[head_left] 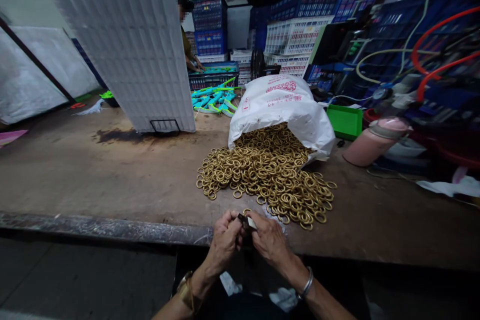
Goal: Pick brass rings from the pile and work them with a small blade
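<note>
Both hands meet just above the table's front edge. My left hand (225,237) is closed in a pinch; what its fingertips grip is largely hidden. Between the hands sits a small flat piece (252,223), dark at one end and pale at the other, which the closed fingers of my right hand (270,239) grip. A gold-coloured ring (246,211) shows just above the fingertips; I cannot tell which hand touches it. Directly beyond lies a heap of gold-coloured rings (262,170), spilling from the mouth of a white sack (279,102) with red print.
A tall white ribbed panel (127,55) stands on the table (75,175) at left. Blue and green plastic parts (215,97) lie behind, where another person works (193,62). At right are a green tray (344,121), a pink bottle (375,142) and hoses. Stacked crates (288,35) line the back.
</note>
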Available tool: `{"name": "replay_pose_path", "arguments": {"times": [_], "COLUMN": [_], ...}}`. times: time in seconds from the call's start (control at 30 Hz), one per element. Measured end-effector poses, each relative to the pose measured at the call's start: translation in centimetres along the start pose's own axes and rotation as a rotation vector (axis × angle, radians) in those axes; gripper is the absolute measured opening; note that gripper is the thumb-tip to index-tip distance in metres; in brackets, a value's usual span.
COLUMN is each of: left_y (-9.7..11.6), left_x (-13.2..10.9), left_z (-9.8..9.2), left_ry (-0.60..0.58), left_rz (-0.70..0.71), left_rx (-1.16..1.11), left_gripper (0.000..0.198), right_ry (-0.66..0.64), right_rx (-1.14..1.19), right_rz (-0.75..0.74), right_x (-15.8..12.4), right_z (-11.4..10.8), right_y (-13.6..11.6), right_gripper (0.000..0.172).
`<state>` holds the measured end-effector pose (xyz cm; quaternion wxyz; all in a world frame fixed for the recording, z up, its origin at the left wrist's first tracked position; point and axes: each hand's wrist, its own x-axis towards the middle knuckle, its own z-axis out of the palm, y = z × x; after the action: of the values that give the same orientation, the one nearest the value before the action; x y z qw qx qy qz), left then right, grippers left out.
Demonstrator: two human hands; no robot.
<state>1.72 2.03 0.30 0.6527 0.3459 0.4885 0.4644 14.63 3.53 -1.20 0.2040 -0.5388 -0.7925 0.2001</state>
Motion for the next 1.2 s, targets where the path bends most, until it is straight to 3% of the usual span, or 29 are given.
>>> {"name": "replay_pose_path", "arguments": {"times": [0.2, 0.33, 0.47, 0.6, 0.77, 1.0, 1.2], "left_y": [0.3, 0.6, 0.9, 0.7, 0.2, -0.4, -0.9], "left_x": [-0.5, -1.9, -2.5, -2.0, -1.7, -1.2, -0.6], "left_z": [-0.2, -0.1, -0.2, -1.1, -2.0, -2.7, -3.2], "left_ry": [0.029, -0.026, -0.118, -0.081, -0.062, -0.030, 0.006], "left_rz": [0.037, 0.056, -0.046, -0.138, -0.196, -0.289, -0.324], "left_rx": [0.072, 0.077, -0.181, -0.408, -0.463, -0.597, -0.676], "left_gripper": [0.032, 0.033, 0.028, 0.028, 0.024, 0.023, 0.020], "right_ry": [-0.001, -0.030, 0.033, 0.084, 0.100, 0.015, 0.043], "right_rx": [-0.089, -0.228, -0.247, -0.130, -0.121, -0.342, -0.456], "right_rz": [-0.005, 0.135, 0.159, 0.078, 0.143, 0.160, 0.165], "right_x": [0.1, 1.0, 1.5, 1.2, 2.2, 4.7, 4.1], "right_z": [-0.1, -0.3, -0.2, 0.3, 0.4, 1.2, 1.8], "right_y": [-0.1, 1.1, 2.3, 2.0, 1.2, 0.3, 0.2], "right_gripper": [0.033, 0.027, 0.020, 0.015, 0.020, 0.025, 0.031]}}
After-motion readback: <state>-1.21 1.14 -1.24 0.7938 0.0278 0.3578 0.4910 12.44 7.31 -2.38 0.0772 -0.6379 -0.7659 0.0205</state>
